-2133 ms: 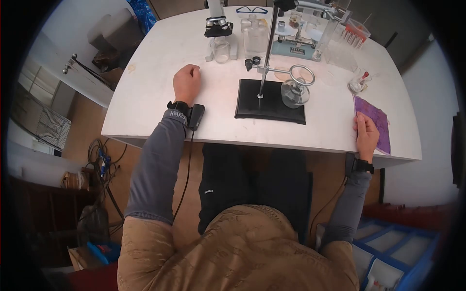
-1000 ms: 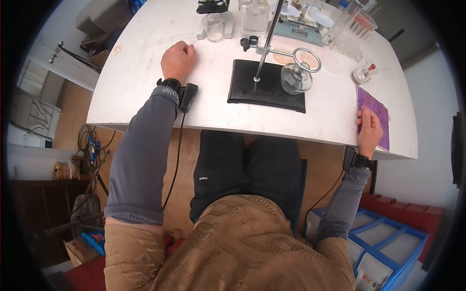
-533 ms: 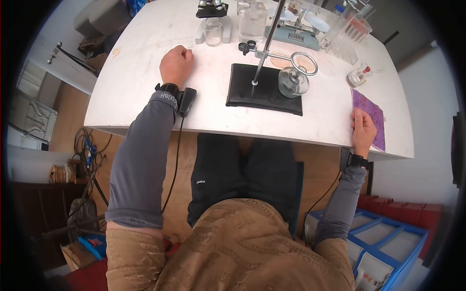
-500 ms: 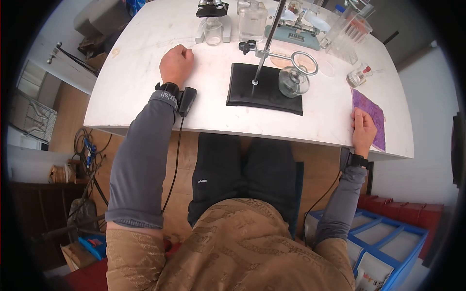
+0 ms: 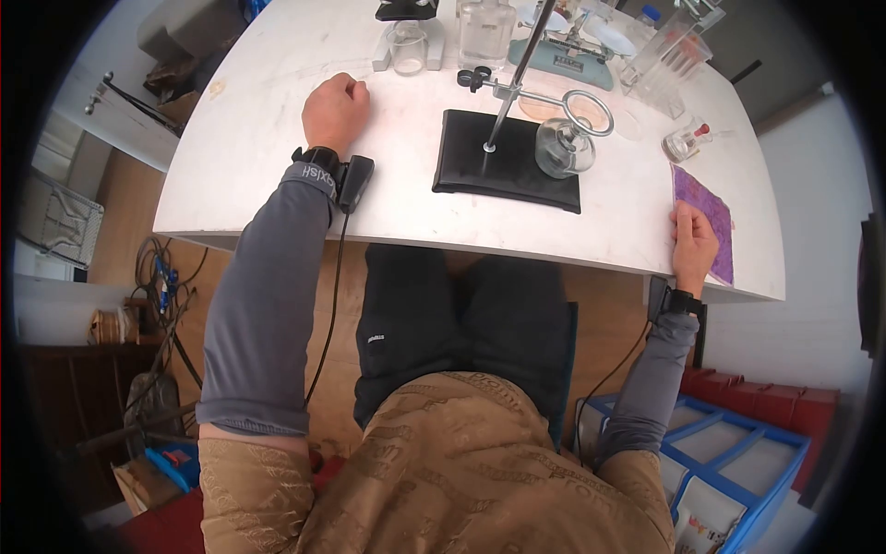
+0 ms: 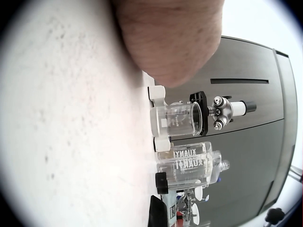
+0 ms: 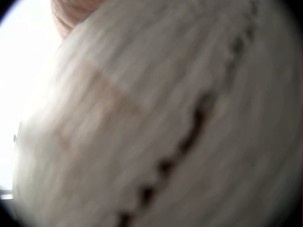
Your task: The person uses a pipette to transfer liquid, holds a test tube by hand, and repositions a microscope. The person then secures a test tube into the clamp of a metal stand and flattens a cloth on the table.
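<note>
My left hand [image 5: 336, 113] rests as a fist on the white tabletop, its fingers curled under and holding nothing. Its rounded side [image 6: 173, 40] fills the top of the left wrist view. Beyond it stand a glass beaker [image 5: 408, 51] and a microscope [image 6: 222, 112]. At the right front edge, my right hand [image 5: 694, 242] rests with loosely bent fingers on the near-left border of a purple cloth [image 5: 711, 217], which lies flat. In the right wrist view only a bit of skin [image 7: 75, 13] shows above a blurred whitish surface.
A black-based retort stand [image 5: 466, 152] with a ring [image 5: 606, 115] stands mid-table, a round glass vessel [image 5: 563, 152] below the ring. Behind are clear bottles [image 5: 486, 37], a green balance [image 5: 568, 63] and a test-tube rack [image 5: 678, 74]. A small bottle with a red-topped dropper [image 5: 683, 143] stands near the cloth.
The head view has tilted down, so the tabletop things sit higher in the picture. Both hands keep their places on the table.
</note>
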`<state>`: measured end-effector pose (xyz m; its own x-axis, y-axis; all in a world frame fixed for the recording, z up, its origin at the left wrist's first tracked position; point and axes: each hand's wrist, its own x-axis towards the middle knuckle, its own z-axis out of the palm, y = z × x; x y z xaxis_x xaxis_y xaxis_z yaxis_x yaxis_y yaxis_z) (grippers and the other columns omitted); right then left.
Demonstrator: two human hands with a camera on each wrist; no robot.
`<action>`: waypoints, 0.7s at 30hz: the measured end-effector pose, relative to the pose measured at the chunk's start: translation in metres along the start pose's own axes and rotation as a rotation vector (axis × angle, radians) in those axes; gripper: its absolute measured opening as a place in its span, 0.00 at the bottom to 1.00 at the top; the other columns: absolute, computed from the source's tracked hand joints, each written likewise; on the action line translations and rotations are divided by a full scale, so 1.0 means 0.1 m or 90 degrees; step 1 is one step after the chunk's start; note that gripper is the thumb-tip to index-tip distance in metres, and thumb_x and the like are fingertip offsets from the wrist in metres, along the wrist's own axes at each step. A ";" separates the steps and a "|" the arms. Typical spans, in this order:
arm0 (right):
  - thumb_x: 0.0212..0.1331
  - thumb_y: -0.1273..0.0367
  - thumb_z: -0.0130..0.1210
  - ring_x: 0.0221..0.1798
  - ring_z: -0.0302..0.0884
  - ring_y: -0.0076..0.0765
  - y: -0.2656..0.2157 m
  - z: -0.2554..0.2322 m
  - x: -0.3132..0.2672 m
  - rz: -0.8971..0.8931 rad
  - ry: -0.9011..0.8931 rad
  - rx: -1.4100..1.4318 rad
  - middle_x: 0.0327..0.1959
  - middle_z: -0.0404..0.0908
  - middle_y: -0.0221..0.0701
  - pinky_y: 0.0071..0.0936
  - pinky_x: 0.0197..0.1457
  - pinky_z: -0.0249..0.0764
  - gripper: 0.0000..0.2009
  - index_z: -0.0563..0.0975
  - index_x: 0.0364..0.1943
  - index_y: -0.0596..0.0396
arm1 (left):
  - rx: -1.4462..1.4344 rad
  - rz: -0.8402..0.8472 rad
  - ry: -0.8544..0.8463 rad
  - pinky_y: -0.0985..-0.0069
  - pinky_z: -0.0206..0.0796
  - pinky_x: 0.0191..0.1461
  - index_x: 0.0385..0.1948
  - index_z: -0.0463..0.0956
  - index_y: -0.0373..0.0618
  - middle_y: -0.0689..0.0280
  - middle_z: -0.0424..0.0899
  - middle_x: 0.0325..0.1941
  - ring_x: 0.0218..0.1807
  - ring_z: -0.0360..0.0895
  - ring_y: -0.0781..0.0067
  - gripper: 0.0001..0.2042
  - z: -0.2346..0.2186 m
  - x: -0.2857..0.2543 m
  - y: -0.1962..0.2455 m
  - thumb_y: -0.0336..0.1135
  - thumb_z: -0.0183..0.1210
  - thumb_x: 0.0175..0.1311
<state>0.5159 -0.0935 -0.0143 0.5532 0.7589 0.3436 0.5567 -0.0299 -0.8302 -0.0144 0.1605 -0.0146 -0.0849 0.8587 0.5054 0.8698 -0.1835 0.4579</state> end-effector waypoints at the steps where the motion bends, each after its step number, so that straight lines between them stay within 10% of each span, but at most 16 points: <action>1: 0.74 0.59 0.64 0.31 0.72 0.15 -0.01 0.00 0.00 -0.002 0.003 0.000 0.34 0.87 0.22 0.18 0.36 0.70 0.14 0.88 0.45 0.58 | -0.003 0.002 0.002 0.56 0.78 0.46 0.34 0.86 0.46 0.56 0.90 0.34 0.40 0.87 0.49 0.13 0.00 0.01 0.01 0.44 0.60 0.67; 21: 0.74 0.62 0.63 0.31 0.72 0.14 -0.06 0.02 -0.03 0.003 0.010 0.006 0.34 0.87 0.22 0.18 0.37 0.70 0.12 0.88 0.44 0.59 | -0.001 -0.018 -0.029 0.57 0.77 0.48 0.37 0.86 0.46 0.57 0.90 0.37 0.42 0.87 0.50 0.13 -0.04 0.00 0.02 0.45 0.59 0.69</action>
<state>0.5099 -0.0946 -0.0110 0.5654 0.7485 0.3466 0.5480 -0.0268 -0.8360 -0.0147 0.1586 -0.0108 -0.0874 0.8842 0.4588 0.8669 -0.1594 0.4722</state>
